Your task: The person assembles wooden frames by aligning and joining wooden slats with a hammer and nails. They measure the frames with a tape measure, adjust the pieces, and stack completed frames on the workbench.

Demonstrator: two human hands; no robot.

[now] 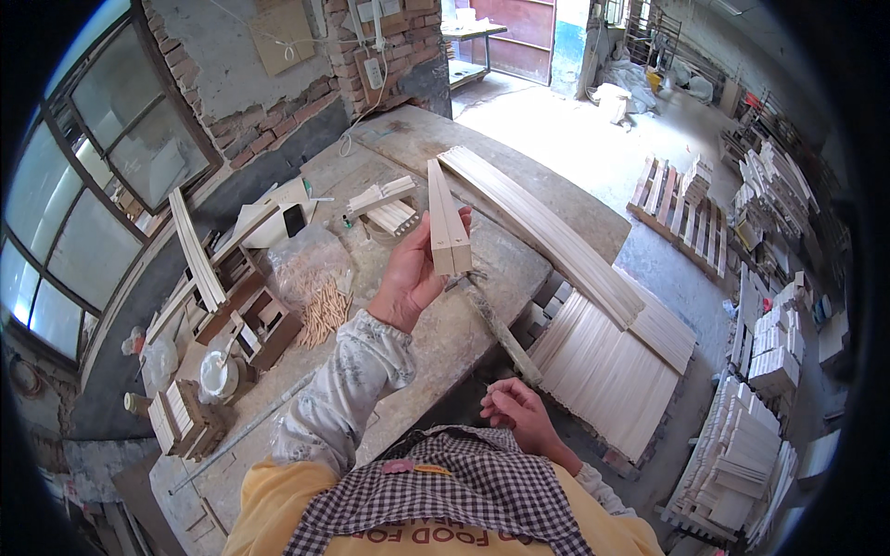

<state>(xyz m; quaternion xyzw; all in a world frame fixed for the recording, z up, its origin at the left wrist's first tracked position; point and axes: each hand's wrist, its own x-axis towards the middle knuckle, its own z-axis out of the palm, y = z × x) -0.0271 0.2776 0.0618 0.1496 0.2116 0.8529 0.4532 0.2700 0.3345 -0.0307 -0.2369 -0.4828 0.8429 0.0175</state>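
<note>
My left hand [416, 269] is raised over the bench and closed round a pair of pale wooden bars [446, 222] lying side by side, a seam running between them. Small dark spots show near the close end of the bars. Lower down, in front of the checked apron, my right hand [521, 413] has its fingers curled and thumb pinched in. Whatever is at those fingertips is too small to name. Behind my left hand lies a short stack of grooved wooden pieces [389, 211]. A heap of small wooden pegs [324, 313] spills from a clear plastic bag [311, 252].
Long wooden strips [547, 236] lie across the right of the worn workbench [422, 347], beside a wide stack of boards [603, 375]. At left stand a wooden box [269, 324], a white tub [219, 373] and a phone [295, 220]. Pallets [681, 213] of wood occupy the floor at right.
</note>
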